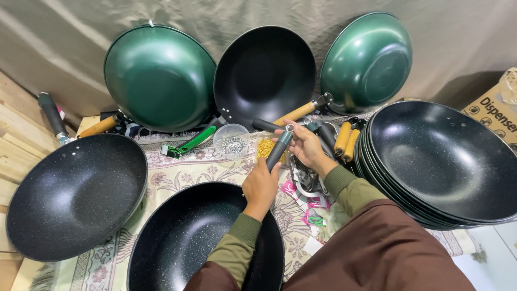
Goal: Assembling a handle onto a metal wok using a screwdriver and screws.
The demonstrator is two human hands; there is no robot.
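Observation:
My left hand (260, 186) grips the lower end of a dark pan handle (279, 149), just above the rim of a black speckled wok (188, 237) in front of me. My right hand (305, 145) pinches the metal tip at the handle's upper end. Both arms wear olive green sleeves. A small clear bowl of metal screws (232, 141) and a small heap of yellow pieces (265, 147) lie just beyond my hands on the patterned cloth (177, 170).
A second black wok (75, 194) lies at the left. A stack of black woks (447, 161) stands at the right. Two green woks (160, 75) (367, 60) and one black wok (265, 73) lean on the back curtain. Loose orange handles (346, 139), a green tool (188, 143) and a cardboard box (498, 108) lie around.

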